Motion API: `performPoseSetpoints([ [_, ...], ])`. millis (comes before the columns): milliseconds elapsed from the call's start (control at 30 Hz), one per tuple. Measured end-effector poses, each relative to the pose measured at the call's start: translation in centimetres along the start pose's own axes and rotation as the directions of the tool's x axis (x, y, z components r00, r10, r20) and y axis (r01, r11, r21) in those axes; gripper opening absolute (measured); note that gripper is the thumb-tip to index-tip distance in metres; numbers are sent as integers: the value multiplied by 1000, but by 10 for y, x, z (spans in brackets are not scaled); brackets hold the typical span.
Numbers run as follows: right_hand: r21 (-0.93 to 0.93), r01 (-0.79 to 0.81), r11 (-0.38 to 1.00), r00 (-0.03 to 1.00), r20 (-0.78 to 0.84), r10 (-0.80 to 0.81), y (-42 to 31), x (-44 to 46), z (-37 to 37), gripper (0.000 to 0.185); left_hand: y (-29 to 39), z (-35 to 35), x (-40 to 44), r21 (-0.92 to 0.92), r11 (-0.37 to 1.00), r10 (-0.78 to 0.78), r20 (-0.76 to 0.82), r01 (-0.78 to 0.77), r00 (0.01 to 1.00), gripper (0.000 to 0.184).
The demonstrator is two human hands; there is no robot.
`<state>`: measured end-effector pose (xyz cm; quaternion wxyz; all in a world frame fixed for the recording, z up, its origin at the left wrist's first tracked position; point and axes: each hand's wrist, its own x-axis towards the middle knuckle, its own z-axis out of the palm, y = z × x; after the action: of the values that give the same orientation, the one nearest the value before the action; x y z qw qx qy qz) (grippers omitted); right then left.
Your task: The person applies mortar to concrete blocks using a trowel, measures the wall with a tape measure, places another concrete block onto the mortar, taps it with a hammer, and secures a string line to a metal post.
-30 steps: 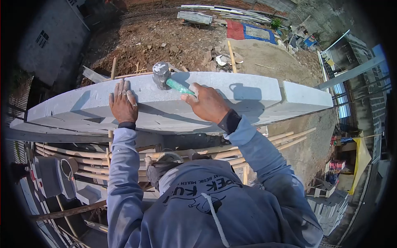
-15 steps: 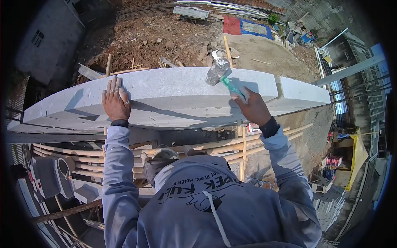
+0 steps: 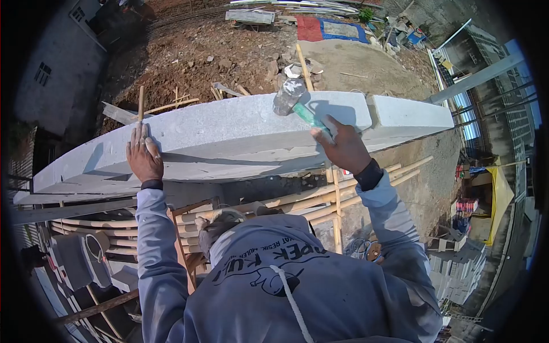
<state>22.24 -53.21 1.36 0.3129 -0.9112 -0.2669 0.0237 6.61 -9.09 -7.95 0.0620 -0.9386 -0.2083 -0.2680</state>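
Observation:
A long pale concrete block (image 3: 229, 117) lies along the top of a wall of similar blocks. A second pale block (image 3: 409, 111) sits to its right, with a narrow joint between them. My left hand (image 3: 144, 155) rests on the long block's near edge, its fingers stretched flat over the top. My right hand (image 3: 345, 146) is wrapped around the green handle of a mallet (image 3: 290, 97). The mallet's dark head, smeared with white, is over the block's top face; I cannot tell whether it touches. Its shadow falls on the block to the right.
Bamboo poles (image 3: 309, 200) run below the wall on the near side. Stacked grey blocks (image 3: 454, 274) stand at lower right, near a yellow sheet (image 3: 500, 200). Beyond the wall are rubble and soil (image 3: 189, 63), a wheelbarrow (image 3: 250, 16) and a blue-and-red tarp (image 3: 343, 30).
The view has shifted, so the wall appears slightly further left. My left hand has slid a little toward me along the block. The mallet stays over nearly the same spot.

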Motion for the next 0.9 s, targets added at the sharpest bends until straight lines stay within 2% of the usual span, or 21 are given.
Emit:
performPoseSetpoints([
  [67, -79, 39, 996, 999, 22, -38, 9, -3, 18, 57, 1, 1, 2, -1, 1000, 1, 8, -1, 1000, 43],
  [100, 19, 45, 999, 999, 16, -45, -1, -5, 13, 57, 1, 3, 3, 3, 1000, -4, 0, 4, 1000, 43],
  [200, 103, -36, 994, 994, 102, 26, -23, -3, -5, 55, 0, -2, 5, 19, 1000, 0, 10, 0, 1000, 43],
  [300, 135, 156, 978, 980, -147, -136, -34, 2, -11, 50, -5, 4, 0, -1, 1000, 11, 17, -11, 1000, 43],
  [400, 283, 201, 938, 974, -161, -160, -65, 13, -36, 47, -6, 3, 1, 1, 1000, 25, 20, -25, 999, 43],
  [433, 195, 307, 931, 925, -292, -244, -61, 15, -28, 42, -6, 3, 3, 2, 1000, 24, 21, -24, 999, 43],
  [533, 219, 220, 951, 974, -108, -201, -71, 18, -17, 46, -6, 0, 1, 10, 1000, 22, 32, -22, 999, 43],
  [567, 155, 152, 976, 988, -37, -148, -57, 18, 7, 46, -8, 2, 1, 12, 1000, 24, 34, -24, 999, 43],
  [633, 28, 140, 990, 988, 55, -141, -35, 14, 42, 46, -7, 3, 3, -16, 1000, 10, 53, -10, 999, 43],
  [700, 106, -25, 994, 982, 188, 5, -48, 7, 41, 44, -10, 6, 2, -24, 1000, -1, 57, 2, 998, 43],
  [900, 448, -56, 892, 987, 161, -19, -61, -28, 47, 39, -12, 5, 2, -17, 1000, 18, 103, -16, 995, 44],
])
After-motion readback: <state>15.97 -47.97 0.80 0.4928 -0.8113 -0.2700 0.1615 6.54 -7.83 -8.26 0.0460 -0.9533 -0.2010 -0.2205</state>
